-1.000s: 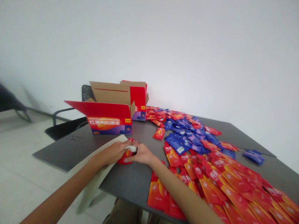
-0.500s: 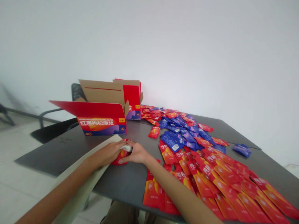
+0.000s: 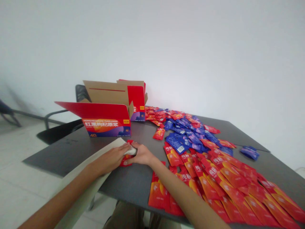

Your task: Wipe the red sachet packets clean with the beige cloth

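My left hand (image 3: 117, 156) is closed over a long pale cloth (image 3: 101, 151) and presses a bunched end of it onto a red pouch (image 3: 124, 161). The pouch lies flat on the dark table, mostly covered by the cloth and both hands. From the right, my right hand (image 3: 143, 154) grips the same pouch, its thumb along the near side and its fingers at the far side. The cloth trails under my left forearm and over the table's front edge. Close to my right forearm, many red pouches (image 3: 224, 171) lie in overlapping rows.
An open red and blue carton (image 3: 107, 127) stands beyond my hands, with a second carton (image 3: 139, 105) behind it. Blue pouches (image 3: 177, 143) and mixed red ones are heaped toward the wall. A lone blue pouch (image 3: 249, 152) lies at right. A black chair (image 3: 57, 128) stands left.
The view has shifted slightly, so everything sits a little further right. Both hands stay on the red pouch with the cloth, with barely any movement against the table.
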Available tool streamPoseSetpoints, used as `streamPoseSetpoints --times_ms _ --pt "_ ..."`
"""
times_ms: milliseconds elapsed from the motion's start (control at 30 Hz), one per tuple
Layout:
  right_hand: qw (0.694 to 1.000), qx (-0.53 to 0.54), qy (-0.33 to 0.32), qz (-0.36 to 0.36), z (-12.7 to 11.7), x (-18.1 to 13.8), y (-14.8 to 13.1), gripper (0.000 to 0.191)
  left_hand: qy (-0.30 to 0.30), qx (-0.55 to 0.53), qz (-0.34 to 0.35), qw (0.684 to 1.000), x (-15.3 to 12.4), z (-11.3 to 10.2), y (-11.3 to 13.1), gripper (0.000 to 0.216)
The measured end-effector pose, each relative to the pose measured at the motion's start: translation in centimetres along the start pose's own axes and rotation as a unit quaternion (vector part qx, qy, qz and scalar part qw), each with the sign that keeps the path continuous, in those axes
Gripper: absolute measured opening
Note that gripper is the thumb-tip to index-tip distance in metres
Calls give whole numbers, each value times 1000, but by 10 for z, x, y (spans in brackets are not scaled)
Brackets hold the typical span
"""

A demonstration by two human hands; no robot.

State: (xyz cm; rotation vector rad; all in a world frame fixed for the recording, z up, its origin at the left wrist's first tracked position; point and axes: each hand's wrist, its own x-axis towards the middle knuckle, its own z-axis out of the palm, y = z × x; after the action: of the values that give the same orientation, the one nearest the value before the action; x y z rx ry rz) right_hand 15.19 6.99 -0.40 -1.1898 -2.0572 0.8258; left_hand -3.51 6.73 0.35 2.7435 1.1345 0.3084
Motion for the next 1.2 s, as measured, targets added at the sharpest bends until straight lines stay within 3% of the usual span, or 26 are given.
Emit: streamPoseSetpoints --times_ms 133,333,567,767,967,1200 --pt "1000 -8 3 5 2 1 2 72 -7 19 19 1000 -17 4 8 61" --pt "999 39 -8 -25 -2 -2 0 64 -7 15 -18 1000 10 -4 -6 53" --pt "1000 16 -3 12 -1 -1 -2 76 -4 26 47 999 -12 8 3 59" --pt "998 46 -13 -31 -4 -2 -2 71 -1 6 11 1000 11 -1 -6 52" --pt "1000 26 -10 -3 0 -1 0 83 -23 26 54 998 -12 3 12 60" --pt "999 33 -15 4 -4 -2 -3 86 10 -6 22 1000 16 -5 0 55"
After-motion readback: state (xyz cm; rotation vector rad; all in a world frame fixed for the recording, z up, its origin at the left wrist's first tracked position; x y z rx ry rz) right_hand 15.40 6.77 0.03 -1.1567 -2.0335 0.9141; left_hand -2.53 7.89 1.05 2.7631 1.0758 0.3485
